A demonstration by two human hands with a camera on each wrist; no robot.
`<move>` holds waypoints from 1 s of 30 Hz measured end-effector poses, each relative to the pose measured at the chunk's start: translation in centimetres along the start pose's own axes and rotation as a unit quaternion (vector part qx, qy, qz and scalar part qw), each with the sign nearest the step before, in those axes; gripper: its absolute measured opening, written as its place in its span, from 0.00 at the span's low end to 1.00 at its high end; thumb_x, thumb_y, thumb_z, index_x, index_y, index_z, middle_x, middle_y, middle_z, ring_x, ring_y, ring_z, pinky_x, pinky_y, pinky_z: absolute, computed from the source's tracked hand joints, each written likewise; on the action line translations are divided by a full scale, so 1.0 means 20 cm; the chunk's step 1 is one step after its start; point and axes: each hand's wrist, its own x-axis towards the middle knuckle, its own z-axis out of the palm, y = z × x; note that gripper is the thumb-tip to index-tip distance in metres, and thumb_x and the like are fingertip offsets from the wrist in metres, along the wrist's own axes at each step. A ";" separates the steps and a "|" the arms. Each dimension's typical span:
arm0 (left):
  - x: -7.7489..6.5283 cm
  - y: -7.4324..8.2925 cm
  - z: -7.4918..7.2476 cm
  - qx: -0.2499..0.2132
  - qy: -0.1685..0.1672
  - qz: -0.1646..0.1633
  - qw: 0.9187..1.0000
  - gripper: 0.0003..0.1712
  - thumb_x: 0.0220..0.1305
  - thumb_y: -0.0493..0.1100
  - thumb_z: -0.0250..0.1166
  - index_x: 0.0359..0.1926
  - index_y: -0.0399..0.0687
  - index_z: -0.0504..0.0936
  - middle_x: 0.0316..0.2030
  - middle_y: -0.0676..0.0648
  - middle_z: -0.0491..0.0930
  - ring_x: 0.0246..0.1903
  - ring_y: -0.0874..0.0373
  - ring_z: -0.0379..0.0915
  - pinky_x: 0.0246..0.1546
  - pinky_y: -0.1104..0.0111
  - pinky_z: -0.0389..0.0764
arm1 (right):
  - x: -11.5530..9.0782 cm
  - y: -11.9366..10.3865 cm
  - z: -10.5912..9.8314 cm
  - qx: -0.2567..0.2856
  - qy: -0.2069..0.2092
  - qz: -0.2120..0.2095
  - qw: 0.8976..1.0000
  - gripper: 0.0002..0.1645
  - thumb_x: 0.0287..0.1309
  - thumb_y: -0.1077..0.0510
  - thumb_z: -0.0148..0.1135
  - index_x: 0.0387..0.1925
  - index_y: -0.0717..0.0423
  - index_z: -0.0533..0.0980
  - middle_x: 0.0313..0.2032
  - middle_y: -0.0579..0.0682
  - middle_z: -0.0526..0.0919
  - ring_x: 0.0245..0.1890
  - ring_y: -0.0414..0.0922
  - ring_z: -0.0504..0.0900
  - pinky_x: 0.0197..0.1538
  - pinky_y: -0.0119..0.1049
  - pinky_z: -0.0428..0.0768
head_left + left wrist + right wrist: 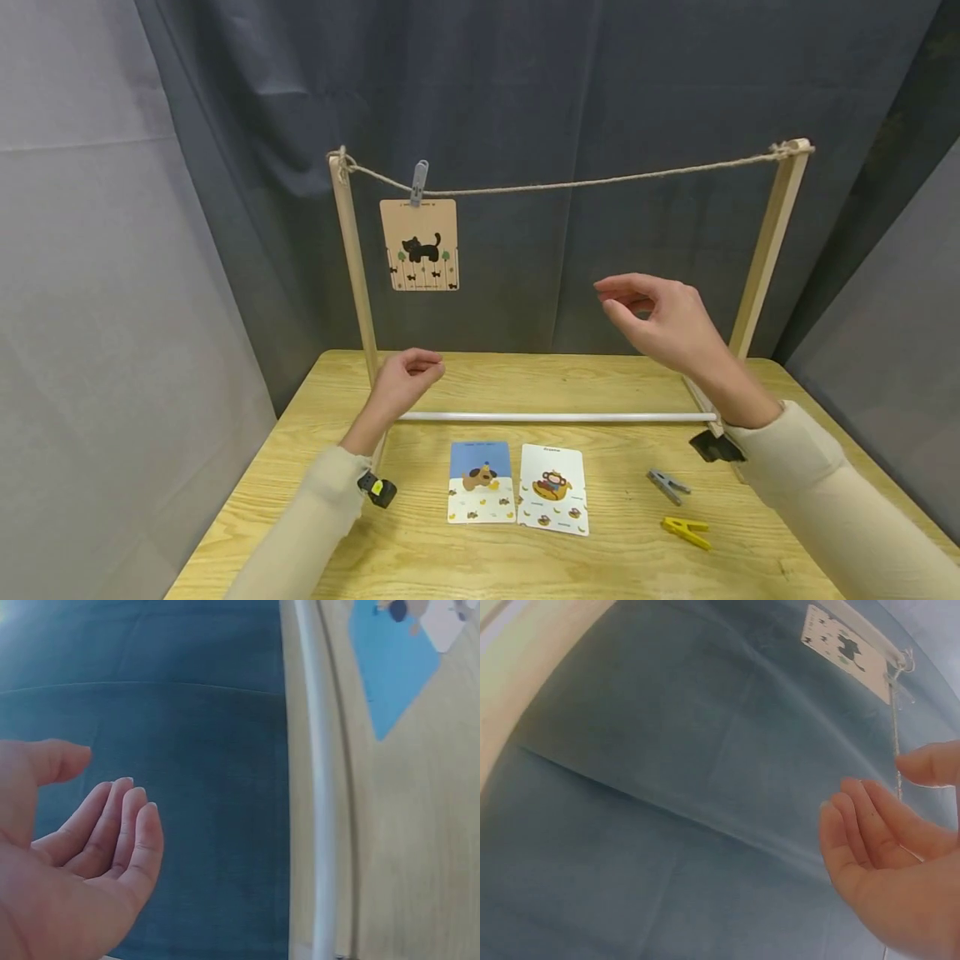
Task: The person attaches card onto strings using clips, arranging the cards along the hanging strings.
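My left hand (405,385) hovers in front of the frame's left post, holding nothing, its fingers loosely bent and the thumb apart from them in the left wrist view. Higher up on the right, my right hand (660,321) is raised below the rope (615,180), likewise with nothing in it. A black cat card (420,229) hangs at the rope's left end from a grey clothespin (418,183). On the table lie a dog card (480,500) and a monkey card (553,508), side by side. To their right are a grey clothespin (666,486) and a yellow clothespin (686,531).
The rope is tied between two wooden posts, the left post (352,258) and the right post (768,242). A white bar (555,417) joins them low over the wooden table (420,567). Dark curtain (510,100) hangs behind.
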 end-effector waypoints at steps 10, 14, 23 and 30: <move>-0.04 -0.08 0.07 0.023 -0.062 0.002 0.998 0.13 0.70 0.47 0.70 0.52 0.50 0.88 0.45 0.51 0.86 0.43 0.56 0.82 0.45 0.61 0.83 | -0.14 0.14 0.03 -0.012 -0.024 0.020 0.999 0.18 0.73 0.48 0.61 0.58 0.46 0.82 0.51 0.50 0.89 0.44 0.47 0.87 0.45 0.47 0.80; -0.05 -0.11 0.10 0.032 -0.092 0.010 0.995 0.15 0.70 0.47 0.70 0.54 0.49 0.87 0.46 0.50 0.87 0.43 0.56 0.82 0.44 0.62 0.83 | -0.18 0.21 0.04 -0.013 -0.037 0.038 0.998 0.19 0.74 0.46 0.61 0.58 0.47 0.83 0.50 0.51 0.89 0.44 0.48 0.87 0.45 0.46 0.81; -0.10 -0.17 0.15 0.067 -0.147 0.014 0.987 0.19 0.68 0.50 0.71 0.55 0.46 0.87 0.45 0.50 0.86 0.44 0.56 0.81 0.45 0.63 0.83 | -0.29 0.36 0.15 -0.028 -0.053 0.042 0.997 0.16 0.72 0.54 0.63 0.55 0.54 0.83 0.44 0.50 0.89 0.42 0.49 0.87 0.43 0.39 0.83; -0.13 -0.20 0.18 0.072 -0.189 0.011 0.979 0.24 0.68 0.50 0.71 0.59 0.41 0.84 0.50 0.46 0.85 0.48 0.54 0.79 0.50 0.58 0.81 | -0.38 0.45 0.22 -0.021 -0.078 0.044 0.996 0.15 0.69 0.56 0.66 0.54 0.57 0.84 0.43 0.50 0.89 0.41 0.48 0.87 0.42 0.34 0.84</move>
